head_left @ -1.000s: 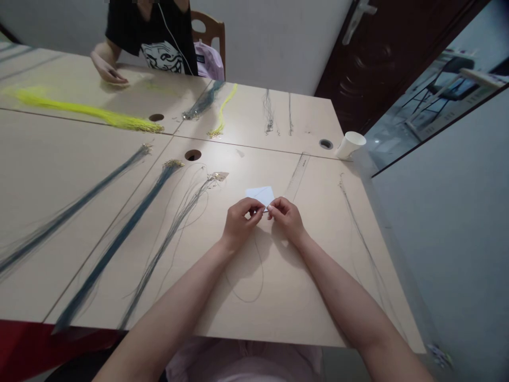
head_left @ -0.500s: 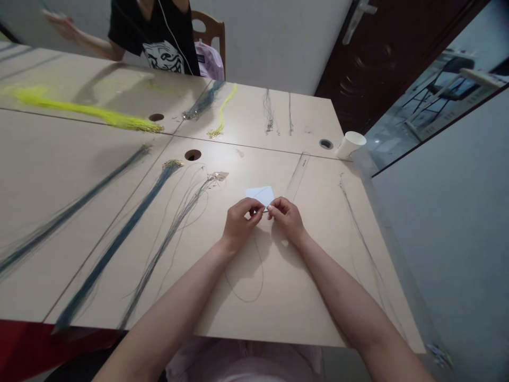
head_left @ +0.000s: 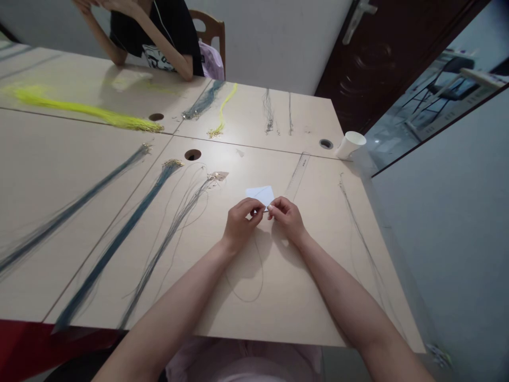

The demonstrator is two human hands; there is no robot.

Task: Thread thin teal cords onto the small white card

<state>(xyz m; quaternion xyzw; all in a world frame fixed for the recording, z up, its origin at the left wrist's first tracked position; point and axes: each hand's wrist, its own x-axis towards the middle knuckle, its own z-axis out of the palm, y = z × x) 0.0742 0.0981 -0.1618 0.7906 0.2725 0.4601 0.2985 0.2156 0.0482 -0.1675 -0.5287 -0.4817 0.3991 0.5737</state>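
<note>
My left hand (head_left: 243, 218) and my right hand (head_left: 289, 216) meet at the near edge of a small white paper (head_left: 260, 194) on the table. Both are closed in a pinch, thumb against finger, almost touching each other. What the fingertips hold is too small to make out. A thin thread (head_left: 261, 276) curves over the tabletop below my hands. Left of them lies a bundle of grey threads (head_left: 175, 225), with small metallic ends on a brown piece (head_left: 218, 176). A clear ruler (head_left: 298, 174) lies just beyond my right hand.
Blue thread bundles (head_left: 131, 212) and a yellow bundle (head_left: 87, 109) lie to the left. Thin strands (head_left: 358, 229) lie at the right, a white cup (head_left: 351, 144) near the right edge. Across the table (head_left: 318, 318) sits a person (head_left: 159, 37) in black.
The person across the table has brought both forearms up, hands together near the top edge; before, one hand was stretched out to the left. My own hands look unchanged.
</note>
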